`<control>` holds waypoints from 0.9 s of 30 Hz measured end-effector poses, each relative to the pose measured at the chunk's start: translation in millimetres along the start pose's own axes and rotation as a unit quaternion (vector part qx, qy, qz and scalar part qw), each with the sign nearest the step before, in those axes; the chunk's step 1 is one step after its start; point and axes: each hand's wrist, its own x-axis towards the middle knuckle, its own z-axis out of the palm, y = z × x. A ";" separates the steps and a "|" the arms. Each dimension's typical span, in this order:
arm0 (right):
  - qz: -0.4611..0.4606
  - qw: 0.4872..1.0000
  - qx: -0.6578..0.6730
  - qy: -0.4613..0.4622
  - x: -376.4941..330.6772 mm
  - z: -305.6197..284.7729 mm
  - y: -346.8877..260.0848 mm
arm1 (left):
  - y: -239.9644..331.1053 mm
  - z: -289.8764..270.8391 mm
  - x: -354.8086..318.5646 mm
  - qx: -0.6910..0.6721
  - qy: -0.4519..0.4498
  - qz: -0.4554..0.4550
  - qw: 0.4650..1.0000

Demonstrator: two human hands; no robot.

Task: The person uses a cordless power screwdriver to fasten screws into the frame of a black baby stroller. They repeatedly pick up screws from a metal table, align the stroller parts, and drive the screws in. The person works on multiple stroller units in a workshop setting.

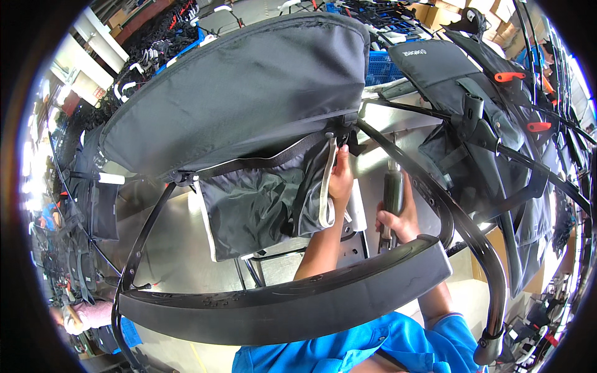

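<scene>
A black tubular stroller frame [463,227] stands before me, with a dark grey canopy [249,93] across its far side. Beneath the canopy hangs a black fabric piece [249,208] edged with pale binding. My left hand [340,177] reaches up behind its right edge, fingers closed on the fabric close to the canopy joint; the fingertips are partly hidden. To the right, my right hand [401,217] is wrapped round a dark cylindrical power screwdriver [392,189], its metal shaft pointing away from me. A curved black bar [280,304] crosses in front of both forearms.
A metal worktop [168,242] lies under the frame. Close on the right stands another grey stroller [435,74] with orange-red levers [510,77]. Blue crates [382,68] and stacked frames are at the back. At the lower left, another person's pink sleeve [93,315] shows.
</scene>
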 end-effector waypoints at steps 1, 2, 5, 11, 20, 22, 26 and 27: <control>-0.007 1.000 0.021 0.019 9.3 4.4 3.0 | 2.7 -2.3 1.0 -0.006 -0.015 -0.028 0.999; -0.014 0.998 0.042 0.037 20.9 9.4 6.6 | 5.1 -3.1 2.5 0.008 -0.008 -0.058 0.998; -0.057 0.995 0.054 0.061 74.9 18.3 10.7 | 10.8 -2.2 7.7 0.031 -0.028 -0.009 0.999; -0.103 0.980 0.145 0.085 147.1 38.4 21.0 | 12.6 -3.4 16.6 0.057 -0.046 0.147 0.986; -0.246 0.960 -0.039 0.130 166.5 43.2 34.2 | -12.2 -17.0 17.4 0.172 -0.117 0.180 0.961; -0.236 0.961 -0.012 0.140 165.0 44.3 39.5 | -18.9 -15.8 15.6 0.127 -0.141 0.138 0.972; -0.180 0.965 0.064 0.178 157.0 47.7 45.7 | -21.0 -14.8 13.0 0.134 -0.144 0.118 0.973; -0.175 0.964 0.071 0.189 156.2 48.2 45.0 | -19.2 -14.7 12.7 0.147 -0.139 0.145 0.969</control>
